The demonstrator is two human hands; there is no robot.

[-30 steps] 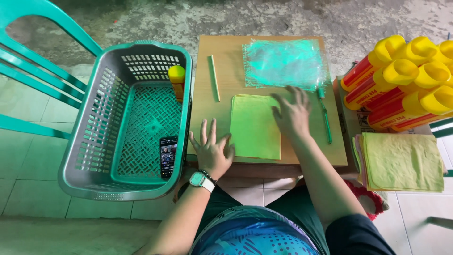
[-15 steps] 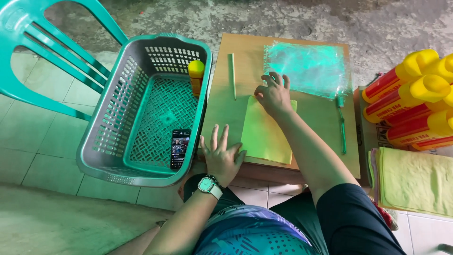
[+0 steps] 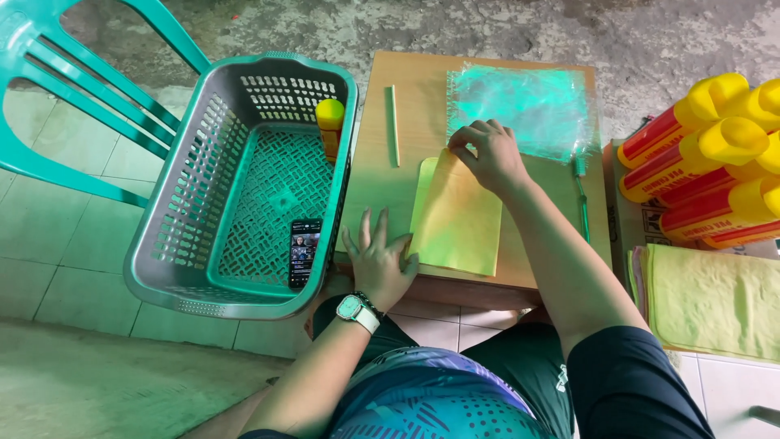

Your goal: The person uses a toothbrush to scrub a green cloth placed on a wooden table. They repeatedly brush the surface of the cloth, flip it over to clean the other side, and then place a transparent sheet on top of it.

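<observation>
A folded yellow-green cloth (image 3: pixel 457 218) lies on a small wooden table (image 3: pixel 414 106). My left hand (image 3: pixel 379 262), with a watch on the wrist, rests flat with fingers spread at the cloth's near left corner. My right hand (image 3: pixel 488 154) pinches the cloth's far edge, right beside a stack of clear plastic bags (image 3: pixel 522 110). A thin stick (image 3: pixel 393 126) lies on the table to the left of the bags.
A grey-green plastic basket (image 3: pixel 195 203) stands left of the table, holding a phone (image 3: pixel 305 252) and a yellow-capped bottle (image 3: pixel 330 126). A green chair (image 3: pixel 73 89) is behind it. Red bottles with yellow caps (image 3: pixel 707 171) and folded cloths (image 3: pixel 711 301) sit at right. A pen (image 3: pixel 582 195) lies on the table's right side.
My right hand slid from the middle of the cloth up to its far edge and closed its fingers on it. My left hand stayed at the near left corner. The camera shifted left.
</observation>
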